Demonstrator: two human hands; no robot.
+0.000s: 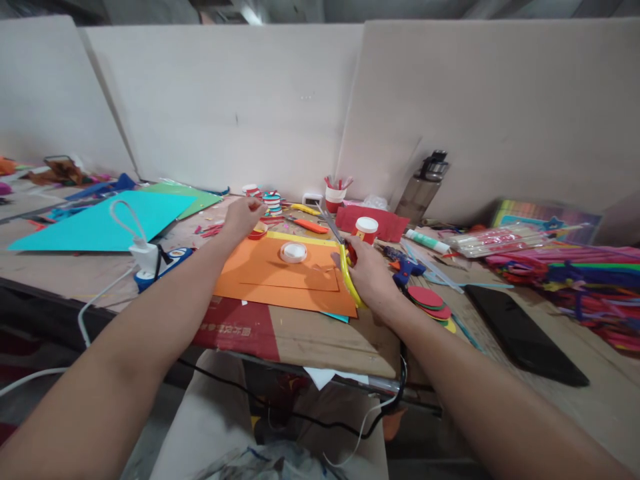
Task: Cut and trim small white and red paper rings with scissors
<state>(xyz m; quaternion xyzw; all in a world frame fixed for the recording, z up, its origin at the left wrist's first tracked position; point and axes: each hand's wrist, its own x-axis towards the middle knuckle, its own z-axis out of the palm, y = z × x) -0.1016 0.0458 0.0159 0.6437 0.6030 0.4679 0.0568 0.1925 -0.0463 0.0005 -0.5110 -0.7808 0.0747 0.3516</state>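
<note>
We are holding the yellow scissors [345, 267] in our right hand [371, 280], fingers wrapped tight on the handles. The scissors are lying at the right edge of the orange paper [280, 279], blades pointing away from us and a bit left. Our left hand [243, 217] is reaching farther out, just by a small red paper ring [257, 234]. Its fingers are curling under, so we cannot tell if they are pinching anything.
</note>
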